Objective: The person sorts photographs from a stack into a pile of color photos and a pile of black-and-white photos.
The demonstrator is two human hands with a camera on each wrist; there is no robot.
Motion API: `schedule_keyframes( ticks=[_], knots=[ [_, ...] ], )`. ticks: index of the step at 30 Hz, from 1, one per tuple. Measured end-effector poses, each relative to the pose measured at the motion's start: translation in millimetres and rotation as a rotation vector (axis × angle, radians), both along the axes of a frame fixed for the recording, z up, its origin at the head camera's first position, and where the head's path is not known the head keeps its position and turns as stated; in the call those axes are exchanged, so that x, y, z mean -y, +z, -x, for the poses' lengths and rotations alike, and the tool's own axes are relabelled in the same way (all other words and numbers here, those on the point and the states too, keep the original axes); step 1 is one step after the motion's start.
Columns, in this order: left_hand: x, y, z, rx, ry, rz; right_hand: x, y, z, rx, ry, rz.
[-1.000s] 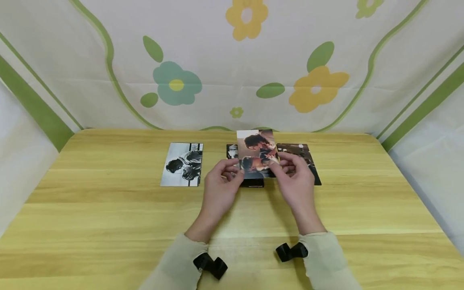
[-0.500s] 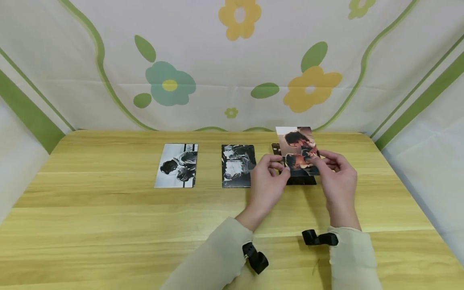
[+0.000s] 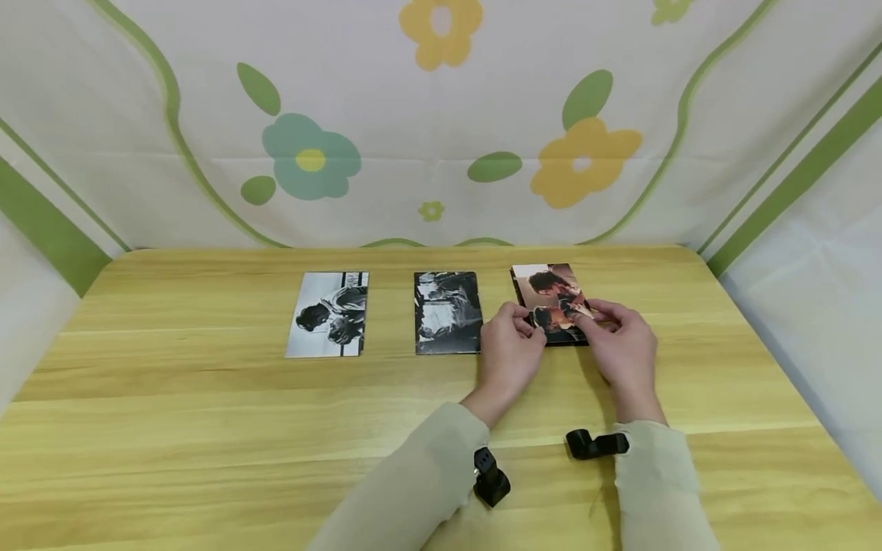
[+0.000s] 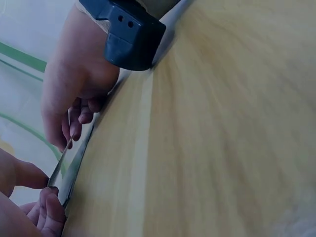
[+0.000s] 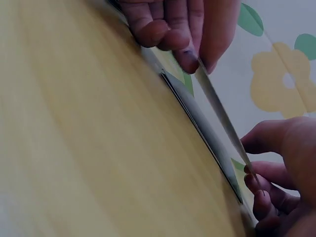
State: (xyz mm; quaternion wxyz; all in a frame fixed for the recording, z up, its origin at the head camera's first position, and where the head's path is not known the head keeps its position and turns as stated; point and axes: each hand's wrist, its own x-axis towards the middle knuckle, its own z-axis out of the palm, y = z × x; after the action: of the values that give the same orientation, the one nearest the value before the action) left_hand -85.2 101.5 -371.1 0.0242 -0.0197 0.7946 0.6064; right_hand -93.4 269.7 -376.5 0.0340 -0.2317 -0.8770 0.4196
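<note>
A colour photo card [image 3: 550,291] of two people is held at its near corners between both hands. My left hand [image 3: 511,348] pinches its left side, and my right hand [image 3: 622,348] pinches its right side. Beneath it lie dark cards [image 3: 570,343], mostly covered, with only thin edges showing in the head view. Seen edge-on in the right wrist view, the held card [image 5: 219,108] is slightly apart from the lower cards [image 5: 200,126], which lie on the table.
To the left, a dark black-and-white photo card [image 3: 448,314] lies in the middle of the row. A lighter black-and-white card [image 3: 329,314] is at the row's left end. All rest on a wooden table [image 3: 207,428] before a flowered cloth [image 3: 386,92].
Both hands carried the colour card rightward from over the middle card to over the right-hand cards, then lowered it there. The middle card came back into full view.
</note>
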Motion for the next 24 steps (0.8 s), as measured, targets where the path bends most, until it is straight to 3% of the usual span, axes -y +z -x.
schedule_keyframes(
  ticks=[10, 17, 24],
  knots=[
    [2.3, -5.4, 0.9, -0.039, -0.030, 0.139, 5.3, -7.7, 1.3, -0.035, -0.024, -0.054],
    [2.7, -7.9, 1.1, -0.068, -0.014, 0.140, 7.4, -9.1, 0.8, -0.049, -0.026, -0.063],
    [3.1, -9.1, -0.1, -0.050, 0.003, 0.108, 7.6, -10.4, 0.3, -0.048, -0.026, -0.073]
  ],
)
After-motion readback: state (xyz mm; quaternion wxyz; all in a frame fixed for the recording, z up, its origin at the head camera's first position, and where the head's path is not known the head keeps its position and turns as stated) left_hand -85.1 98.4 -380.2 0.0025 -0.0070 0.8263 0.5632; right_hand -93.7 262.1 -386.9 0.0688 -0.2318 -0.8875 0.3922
